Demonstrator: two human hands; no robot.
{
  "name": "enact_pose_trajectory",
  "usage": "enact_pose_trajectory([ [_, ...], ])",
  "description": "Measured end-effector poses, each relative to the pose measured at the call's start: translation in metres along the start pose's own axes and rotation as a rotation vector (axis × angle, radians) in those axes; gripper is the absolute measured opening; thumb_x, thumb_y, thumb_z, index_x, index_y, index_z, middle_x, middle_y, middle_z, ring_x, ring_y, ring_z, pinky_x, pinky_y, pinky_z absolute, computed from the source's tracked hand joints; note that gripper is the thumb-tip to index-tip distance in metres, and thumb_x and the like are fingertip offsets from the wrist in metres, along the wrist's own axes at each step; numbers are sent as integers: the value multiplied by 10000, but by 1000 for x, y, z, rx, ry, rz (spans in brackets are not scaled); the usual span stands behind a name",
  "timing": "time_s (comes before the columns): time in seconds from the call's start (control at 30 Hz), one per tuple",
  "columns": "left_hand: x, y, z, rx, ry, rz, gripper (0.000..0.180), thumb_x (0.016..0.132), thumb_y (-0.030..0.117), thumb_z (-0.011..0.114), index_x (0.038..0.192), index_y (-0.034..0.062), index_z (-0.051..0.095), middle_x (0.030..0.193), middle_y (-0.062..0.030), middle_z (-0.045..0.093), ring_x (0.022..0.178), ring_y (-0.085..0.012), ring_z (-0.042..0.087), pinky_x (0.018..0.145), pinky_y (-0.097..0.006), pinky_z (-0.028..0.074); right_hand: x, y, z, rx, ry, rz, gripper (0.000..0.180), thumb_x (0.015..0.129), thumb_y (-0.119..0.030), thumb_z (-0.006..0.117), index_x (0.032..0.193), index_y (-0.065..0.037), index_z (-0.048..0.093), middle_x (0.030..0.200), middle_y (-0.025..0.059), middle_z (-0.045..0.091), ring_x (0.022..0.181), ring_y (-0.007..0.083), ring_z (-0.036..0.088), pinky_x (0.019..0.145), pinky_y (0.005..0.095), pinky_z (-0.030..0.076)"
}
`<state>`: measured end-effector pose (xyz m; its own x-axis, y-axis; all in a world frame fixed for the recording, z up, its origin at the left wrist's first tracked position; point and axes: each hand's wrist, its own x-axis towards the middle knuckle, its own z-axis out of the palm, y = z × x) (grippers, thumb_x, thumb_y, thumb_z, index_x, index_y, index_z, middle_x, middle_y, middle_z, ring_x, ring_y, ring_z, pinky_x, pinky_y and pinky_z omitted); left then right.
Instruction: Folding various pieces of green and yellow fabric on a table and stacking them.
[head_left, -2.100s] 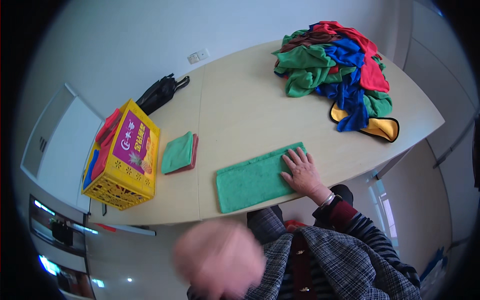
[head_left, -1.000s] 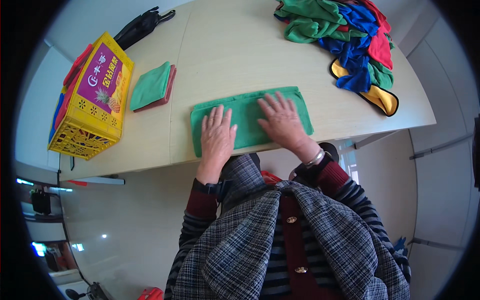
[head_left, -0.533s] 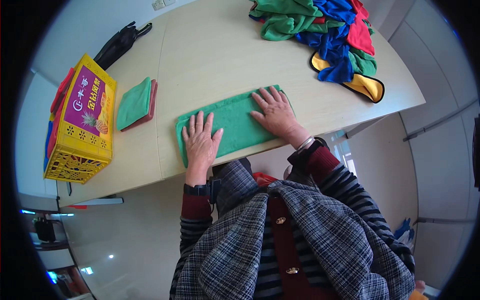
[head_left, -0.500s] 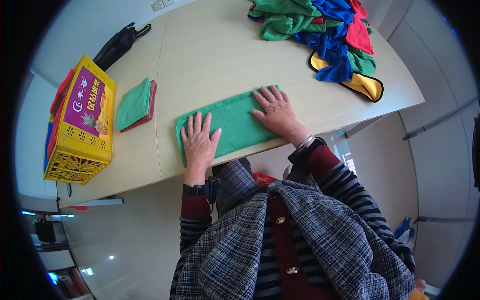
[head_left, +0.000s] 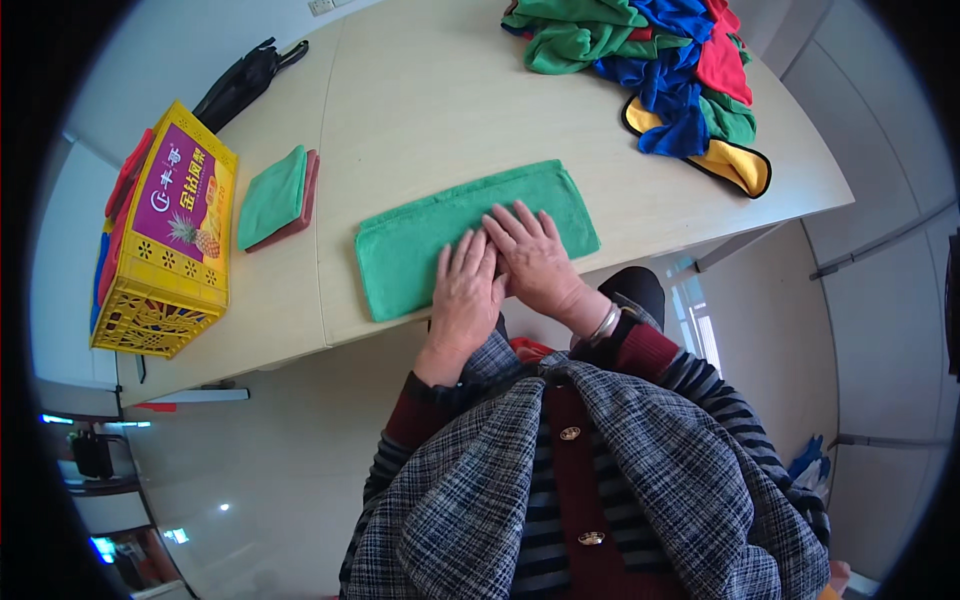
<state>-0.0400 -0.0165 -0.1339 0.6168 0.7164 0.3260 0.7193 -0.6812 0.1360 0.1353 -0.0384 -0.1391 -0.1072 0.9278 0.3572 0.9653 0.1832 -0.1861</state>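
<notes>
A green cloth (head_left: pixel 410 260), folded into a long rectangle, lies flat along the table's near edge. My left hand (head_left: pixel 468 295) rests flat on its middle, fingers stretched out and pointing away from me. Right beside it, my right hand (head_left: pixel 537 257) also lies flat on the cloth, its fingers extended toward the upper left. The two hands touch or nearly touch at the thumbs. Neither hand grips anything. To the left sits a small stack of folded cloths (head_left: pixel 272 200), green on top and brownish red below.
A yellow plastic crate (head_left: pixel 160 300) with coloured cloths in it stands at the table's left. Behind it lies a black umbrella-like item (head_left: pixel 238 85). A loose heap of green, blue, red and yellow cloths (head_left: pixel 670 120) covers the far right. The table's edge (head_left: pixel 690 242) runs close before me.
Both hands have slid inward from the cloth's two ends to its middle and now lie side by side. The cloth keeps its folded shape.
</notes>
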Motion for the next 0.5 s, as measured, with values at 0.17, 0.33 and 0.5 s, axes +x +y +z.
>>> enact_pose_trajectory([
  [0.17,-21,-7,-5,-48,2,10,614,941,312,601,1471,47,439,1546,-145,408,1444,-308,351,1195,-508,243,-10,19,-3,-13,-6,2,517,987,-308,520,1469,-131,462,1536,124,424,1436,355,350,1187,518,245],
  [0.33,-45,-43,-18,87,24,-118,612,948,344,605,1452,30,455,1540,-149,416,1445,-298,354,1195,-484,254,-25,44,-16,-58,-21,119,515,991,-298,508,1475,-131,452,1539,129,419,1444,353,339,1191,519,236],
  [0.5,-62,-77,-24,93,75,-214,586,985,288,556,1493,38,403,1531,-179,417,1413,-341,389,1168,-452,311,-38,69,-25,-83,-18,246,520,987,-279,517,1479,-129,444,1547,134,405,1455,359,320,1192,524,232],
])
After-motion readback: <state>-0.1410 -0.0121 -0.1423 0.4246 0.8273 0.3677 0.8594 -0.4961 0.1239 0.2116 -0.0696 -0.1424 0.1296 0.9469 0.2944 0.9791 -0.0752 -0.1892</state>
